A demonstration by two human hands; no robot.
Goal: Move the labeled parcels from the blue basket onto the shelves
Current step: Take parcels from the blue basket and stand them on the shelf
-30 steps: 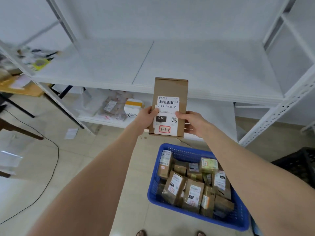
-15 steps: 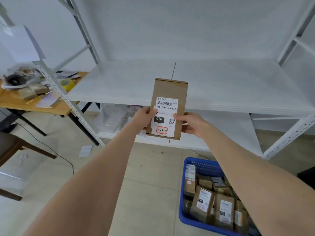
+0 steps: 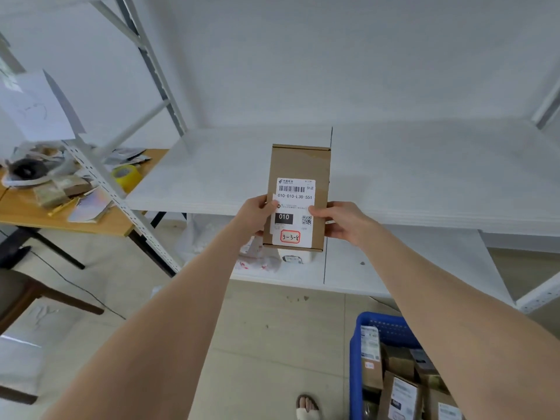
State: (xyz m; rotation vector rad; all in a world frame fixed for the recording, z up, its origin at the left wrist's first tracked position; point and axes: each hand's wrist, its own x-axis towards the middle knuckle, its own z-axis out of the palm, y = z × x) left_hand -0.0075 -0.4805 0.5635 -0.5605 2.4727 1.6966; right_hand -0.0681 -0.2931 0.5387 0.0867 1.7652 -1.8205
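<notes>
Your left hand (image 3: 257,212) and right hand (image 3: 342,221) pinch the side edges of an upright brown parcel (image 3: 298,165), held at the front edge of a bare white shelf (image 3: 424,177). The blue basket (image 3: 385,328) sits lower right.

Soft, even, bright light; faint shadows; sharp centre; wide-angle bending and slight blur toward edges.

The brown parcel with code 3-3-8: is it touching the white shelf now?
Cannot tell. In the head view both hands hold the brown parcel before the white shelf, overlapping its surface; no gap or contact shows plainly.
</notes>
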